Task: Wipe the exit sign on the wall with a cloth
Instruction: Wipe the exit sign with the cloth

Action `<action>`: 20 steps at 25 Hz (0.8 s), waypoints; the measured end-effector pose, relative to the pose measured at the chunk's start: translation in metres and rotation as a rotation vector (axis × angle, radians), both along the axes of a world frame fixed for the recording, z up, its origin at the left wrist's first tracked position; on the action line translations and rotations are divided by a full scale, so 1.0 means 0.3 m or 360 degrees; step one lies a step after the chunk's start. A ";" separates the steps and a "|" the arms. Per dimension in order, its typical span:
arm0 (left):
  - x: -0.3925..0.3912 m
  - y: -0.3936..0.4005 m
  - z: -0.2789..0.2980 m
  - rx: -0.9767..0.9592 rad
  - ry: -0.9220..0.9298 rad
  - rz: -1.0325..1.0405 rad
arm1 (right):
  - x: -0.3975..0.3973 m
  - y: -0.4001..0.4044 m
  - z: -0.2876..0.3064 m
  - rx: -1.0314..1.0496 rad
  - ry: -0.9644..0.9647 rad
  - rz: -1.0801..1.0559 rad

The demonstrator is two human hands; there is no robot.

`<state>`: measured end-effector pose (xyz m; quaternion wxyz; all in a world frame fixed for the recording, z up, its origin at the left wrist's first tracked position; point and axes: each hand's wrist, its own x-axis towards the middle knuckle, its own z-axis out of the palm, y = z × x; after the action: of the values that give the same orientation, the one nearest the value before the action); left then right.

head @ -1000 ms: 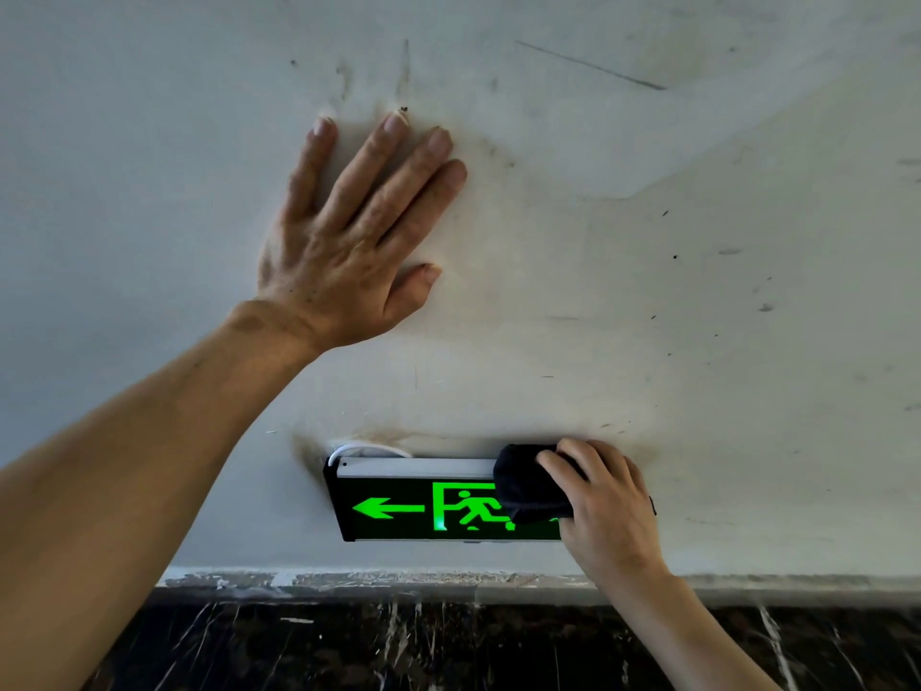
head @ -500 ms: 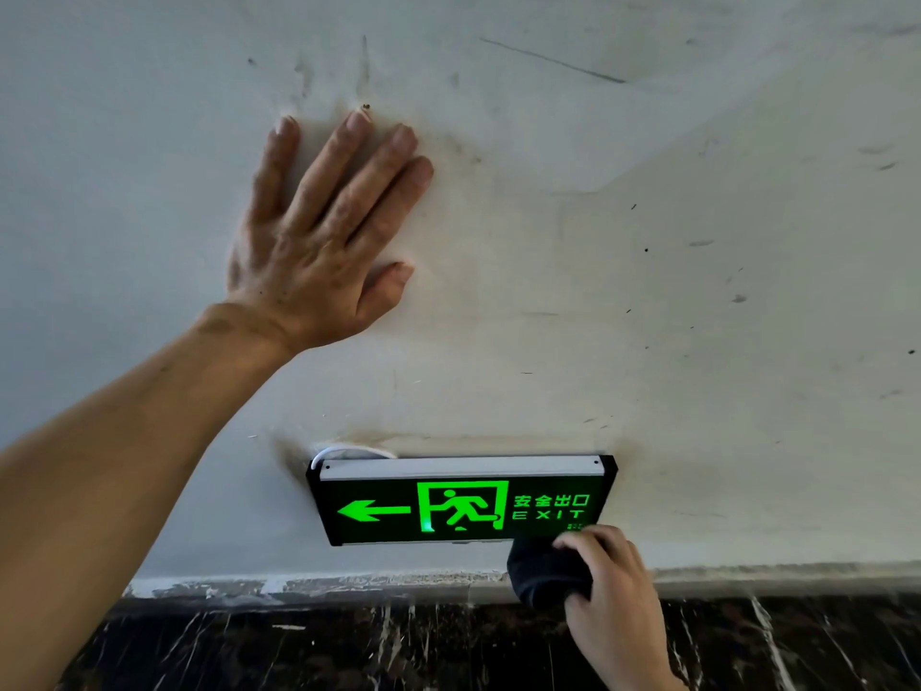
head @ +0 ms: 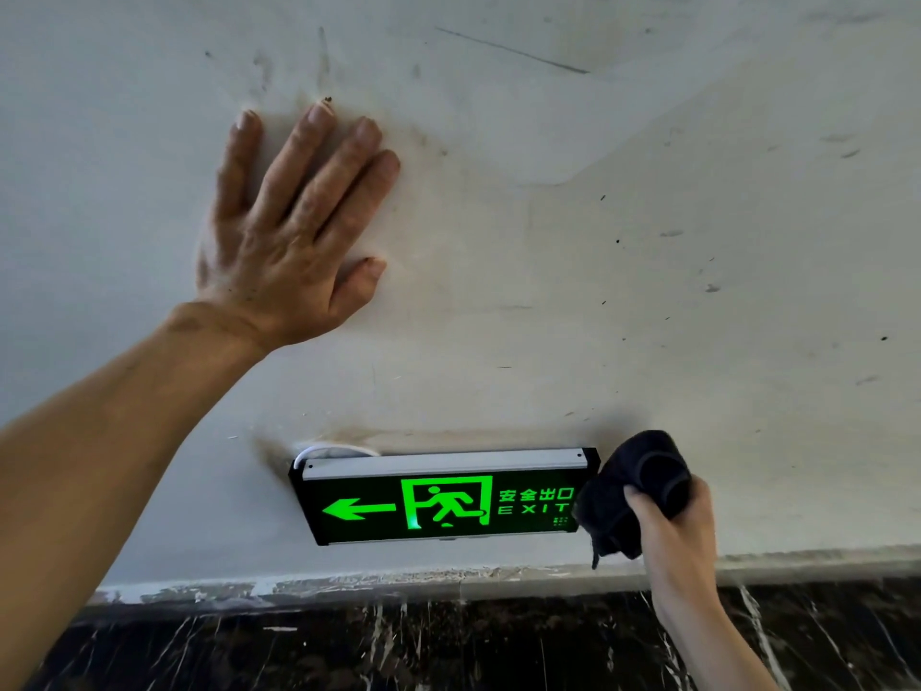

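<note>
**Cloth at right end of exit sign, left hand flat on wall**

Exit sign [head: 443, 496] mounted low on a scuffed white wall [head: 648, 266], just above a chipped pale strip and a band of dark marble [head: 448, 640] with white veins. Sign is lit: green arrow pointing left, running-figure pictogram, Chinese characters over "EXIT". Silver bar along its top edge; a white cable [head: 329, 448] loops out behind the upper left corner. Brownish smudging on the wall around that corner.

Right hand [head: 673, 531] fisted around a bunched black cloth [head: 633, 491], fingers curled tight over it. Cloth covers the sign's right end, overlapping the last letter of "EXIT"; a loose tail hangs below the hand.

Left hand [head: 294, 231] well above and left of the sign, palm pressed flat on the wall, fingers spread wide and pointing up, holding nothing. Bare forearm runs in from lower left.
</note>
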<state>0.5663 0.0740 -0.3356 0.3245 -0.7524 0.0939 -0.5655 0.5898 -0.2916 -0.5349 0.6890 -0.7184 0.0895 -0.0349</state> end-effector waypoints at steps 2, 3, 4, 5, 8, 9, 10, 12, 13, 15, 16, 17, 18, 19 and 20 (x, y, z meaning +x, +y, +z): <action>0.001 -0.001 0.000 0.0003 0.0008 -0.0003 | 0.023 0.015 0.020 -0.0049 -0.0082 -0.0010; 0.001 -0.002 -0.001 0.0006 0.0007 -0.0006 | 0.031 0.023 0.028 -0.0075 -0.0137 -0.0006; 0.001 -0.002 -0.001 0.0008 0.0006 -0.0006 | 0.035 0.033 0.032 -0.0111 -0.0188 0.0011; 0.000 0.000 -0.001 0.0006 0.0007 -0.0004 | 0.037 0.044 0.034 -0.0166 -0.0230 0.0041; -0.002 -0.001 -0.001 -0.0006 0.0007 0.0004 | 0.034 0.076 0.030 -0.0407 -0.0316 0.0172; -0.002 -0.002 -0.002 -0.0004 0.0008 0.0000 | 0.032 0.085 0.026 -0.0461 -0.0333 0.0198; -0.001 -0.003 -0.002 0.0001 0.0009 -0.0005 | 0.030 0.092 0.020 -0.0488 -0.0341 0.0199; 0.000 -0.005 -0.001 0.0012 0.0008 -0.0009 | 0.029 0.100 0.002 -0.0467 -0.0347 0.0133; 0.000 -0.003 0.001 0.0016 0.0006 -0.0004 | 0.030 0.102 -0.011 -0.0436 -0.0336 0.0090; -0.001 0.000 0.003 0.0021 0.0002 0.0009 | 0.030 0.109 -0.037 -0.0389 -0.0281 0.0026; -0.001 -0.002 0.003 0.0024 -0.0002 0.0014 | 0.028 0.112 -0.049 -0.0374 -0.0256 -0.0001; 0.001 -0.005 0.002 0.0028 -0.0005 0.0016 | 0.028 0.115 -0.059 -0.0356 -0.0236 -0.0031; 0.002 -0.006 0.001 0.0034 -0.0006 0.0019 | 0.028 0.122 -0.068 -0.0338 -0.0217 -0.0060; 0.003 -0.008 0.001 0.0038 -0.0007 0.0020 | 0.029 0.126 -0.077 -0.0335 -0.0200 -0.0088; 0.004 -0.010 0.003 0.0041 -0.0005 0.0019 | 0.031 0.128 -0.083 -0.0351 -0.0184 -0.0107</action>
<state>0.5674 0.0710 -0.3348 0.3376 -0.7479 0.0960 -0.5634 0.5992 -0.2533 -0.5596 0.6083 -0.7831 0.0692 -0.1091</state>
